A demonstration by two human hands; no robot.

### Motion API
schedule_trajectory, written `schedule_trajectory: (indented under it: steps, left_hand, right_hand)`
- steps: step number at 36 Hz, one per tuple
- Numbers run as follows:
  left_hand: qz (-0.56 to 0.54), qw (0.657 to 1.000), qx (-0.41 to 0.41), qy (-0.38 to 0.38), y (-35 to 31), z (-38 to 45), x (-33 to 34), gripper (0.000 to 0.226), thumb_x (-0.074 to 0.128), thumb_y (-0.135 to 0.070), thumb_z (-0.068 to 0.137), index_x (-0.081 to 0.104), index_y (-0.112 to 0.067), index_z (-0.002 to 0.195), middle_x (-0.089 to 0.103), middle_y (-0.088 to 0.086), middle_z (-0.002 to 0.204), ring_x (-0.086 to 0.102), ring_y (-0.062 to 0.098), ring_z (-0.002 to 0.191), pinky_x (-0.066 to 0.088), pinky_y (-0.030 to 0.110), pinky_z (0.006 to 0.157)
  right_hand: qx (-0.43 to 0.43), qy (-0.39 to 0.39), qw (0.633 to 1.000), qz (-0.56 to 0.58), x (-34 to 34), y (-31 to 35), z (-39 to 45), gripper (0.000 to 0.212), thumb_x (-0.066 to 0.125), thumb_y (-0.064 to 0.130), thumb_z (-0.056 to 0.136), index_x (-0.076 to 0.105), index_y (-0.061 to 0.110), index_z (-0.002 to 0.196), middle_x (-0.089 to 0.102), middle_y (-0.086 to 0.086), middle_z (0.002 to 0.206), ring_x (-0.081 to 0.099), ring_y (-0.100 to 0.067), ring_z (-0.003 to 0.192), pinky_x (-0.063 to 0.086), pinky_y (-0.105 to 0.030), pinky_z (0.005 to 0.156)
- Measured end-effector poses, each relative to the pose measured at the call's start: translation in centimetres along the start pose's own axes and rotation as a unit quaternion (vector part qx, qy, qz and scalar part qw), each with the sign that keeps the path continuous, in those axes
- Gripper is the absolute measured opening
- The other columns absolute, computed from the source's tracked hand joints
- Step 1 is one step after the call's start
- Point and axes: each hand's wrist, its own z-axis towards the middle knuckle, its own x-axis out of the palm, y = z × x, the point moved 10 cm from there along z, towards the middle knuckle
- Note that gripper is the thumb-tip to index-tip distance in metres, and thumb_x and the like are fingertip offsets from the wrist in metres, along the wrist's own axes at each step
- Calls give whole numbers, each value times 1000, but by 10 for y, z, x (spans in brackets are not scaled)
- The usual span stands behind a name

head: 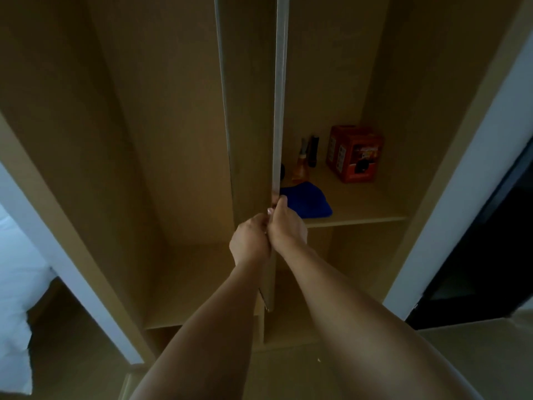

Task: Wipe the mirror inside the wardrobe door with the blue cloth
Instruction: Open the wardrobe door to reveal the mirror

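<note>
A: Describe the surroundings, largest item first.

B: A tan wardrobe [178,140] stands open beyond both hands. A white wall strip [476,168] lies to the right of the hands, with a dark doorway [490,241] further right.

A: Door orientation?

B: The wardrobe door [253,111] is seen edge-on, its long axis vertical, rising above the hands. The mirror face cannot be made out.

A: Hand state?

B: The left hand [250,241] and right hand [285,223] curl their fingers round the door's edge, touching each other.

A: Cloth location?

B: The blue cloth [308,202] lies flat on a shelf [360,209] just right of the right hand; a red box [353,154] and bottles [307,157] stand behind it.
</note>
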Motion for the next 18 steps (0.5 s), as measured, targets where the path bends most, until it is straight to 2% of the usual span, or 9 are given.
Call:
schedule_trajectory:
  steps: [7, 11, 15, 18]
  left_hand:
    - [35, 999, 29, 21, -26, -31, 3, 19, 49, -20, 90, 62, -28, 79, 60, -11, 67, 55, 5, 59, 48, 25, 51]
    - [76, 995, 57, 38, -42, -41, 3, 19, 49, -15, 89, 61, -27, 80, 60, -9, 71, 57, 11, 63, 48, 26, 51]
    - [63, 997, 14, 38, -36, -42, 4, 22, 48, -12, 89, 64, -26, 96, 66, -8, 86, 60, 10, 71, 52, 27, 56]
    - [44, 998, -35, 14, -20, -42, -1, 29, 46, -7, 87, 63, -26, 101, 67, -10, 89, 59, 7, 70, 52, 26, 55]
  right_hand:
    - [6, 0, 999, 36, -19, -21, -27, 10, 32, 28, 102, 38, 22, 107, 54, 6, 83, 55, -15, 74, 30, -27, 50]
    - [18, -9, 996, 83, -26, -32, -35, 13, 32, 25, 102, 41, 19, 109, 57, 4, 86, 57, -17, 76, 35, -29, 53]
    - [27, -25, 996, 79, -38, -44, -37, 13, 36, 22, 101, 44, 16, 109, 52, 6, 82, 47, -9, 64, 29, -24, 47]
    - [23, -24, 997, 65, -47, -50, -35, 16, 39, 21, 100, 46, 15, 113, 57, 1, 88, 54, -14, 72, 36, -26, 52]
